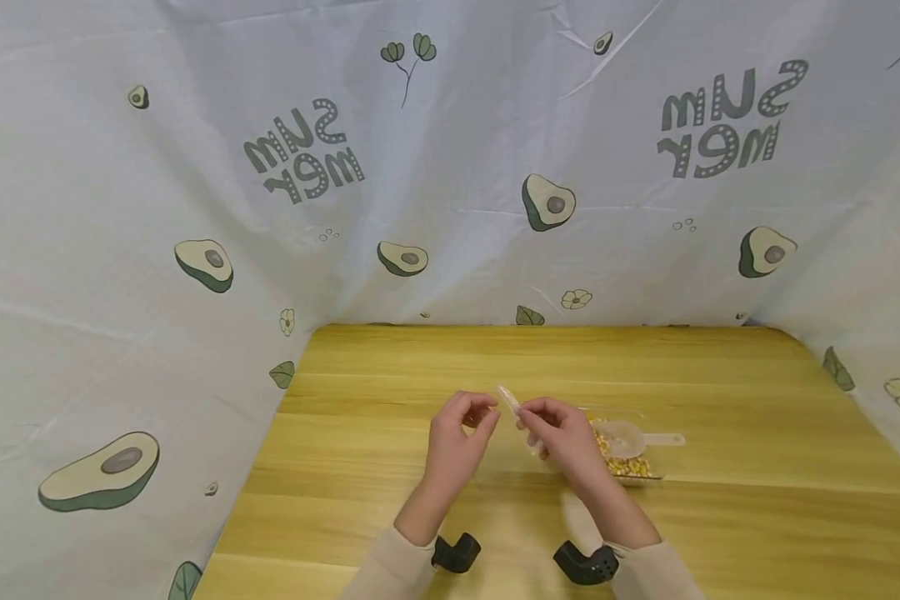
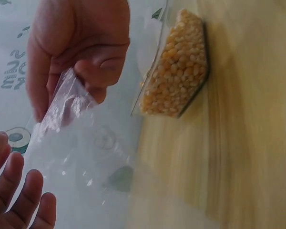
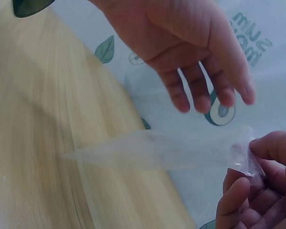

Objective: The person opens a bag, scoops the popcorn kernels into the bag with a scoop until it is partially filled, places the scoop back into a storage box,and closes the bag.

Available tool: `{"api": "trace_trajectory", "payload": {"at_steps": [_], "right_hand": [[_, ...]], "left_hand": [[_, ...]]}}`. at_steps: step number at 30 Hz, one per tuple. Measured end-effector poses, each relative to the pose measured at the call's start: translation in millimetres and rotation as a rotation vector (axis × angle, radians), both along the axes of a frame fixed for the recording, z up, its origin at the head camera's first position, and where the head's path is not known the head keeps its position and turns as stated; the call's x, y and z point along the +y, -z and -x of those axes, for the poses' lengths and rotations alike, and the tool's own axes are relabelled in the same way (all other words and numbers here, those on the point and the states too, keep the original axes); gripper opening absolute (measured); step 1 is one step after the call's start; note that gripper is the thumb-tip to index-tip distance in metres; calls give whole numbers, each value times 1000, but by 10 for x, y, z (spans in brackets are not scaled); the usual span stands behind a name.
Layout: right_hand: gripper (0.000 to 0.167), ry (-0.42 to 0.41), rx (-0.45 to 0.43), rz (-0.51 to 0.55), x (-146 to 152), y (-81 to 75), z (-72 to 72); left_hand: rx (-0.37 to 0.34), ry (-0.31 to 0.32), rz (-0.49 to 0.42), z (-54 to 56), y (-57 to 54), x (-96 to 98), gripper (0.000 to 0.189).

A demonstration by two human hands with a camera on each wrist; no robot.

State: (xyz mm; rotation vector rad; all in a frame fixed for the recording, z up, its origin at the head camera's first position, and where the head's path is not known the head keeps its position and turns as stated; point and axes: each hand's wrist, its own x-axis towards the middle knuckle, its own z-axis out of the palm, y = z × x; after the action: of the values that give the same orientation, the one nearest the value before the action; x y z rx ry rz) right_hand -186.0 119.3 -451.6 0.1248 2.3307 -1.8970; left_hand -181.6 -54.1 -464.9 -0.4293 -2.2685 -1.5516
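Here we watch the right hand (image 1: 566,432) pinch a clear, thin plastic bag (image 3: 157,150) by one end, presumably so it hangs loose above the yellow wood-grain table (image 1: 345,467), while the left hand (image 1: 452,440) hovers just beside it, fingers apart and softly bent, holding nothing.

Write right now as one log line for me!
right hand: pinches clear bag | left hand: holds nothing, near clear bag | corn kernels: in clear container | scoop: on corn kernels
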Motion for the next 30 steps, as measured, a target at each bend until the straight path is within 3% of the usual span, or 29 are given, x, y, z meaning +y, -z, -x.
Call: {"api": "trace_trajectory", "payload": {"at_steps": [3,8,30], "right_hand": [[26,5,4,10,10,-5,-13],[24,-2,7,17,22,-1,-37],[20,-40,27,-85,97,-22,-112]], "left_hand": [[-45,50,22,-43,22,85,20],[-118,62,14,-97,42,179,26],[-219,126,-86,-159,137,262,27]]}}
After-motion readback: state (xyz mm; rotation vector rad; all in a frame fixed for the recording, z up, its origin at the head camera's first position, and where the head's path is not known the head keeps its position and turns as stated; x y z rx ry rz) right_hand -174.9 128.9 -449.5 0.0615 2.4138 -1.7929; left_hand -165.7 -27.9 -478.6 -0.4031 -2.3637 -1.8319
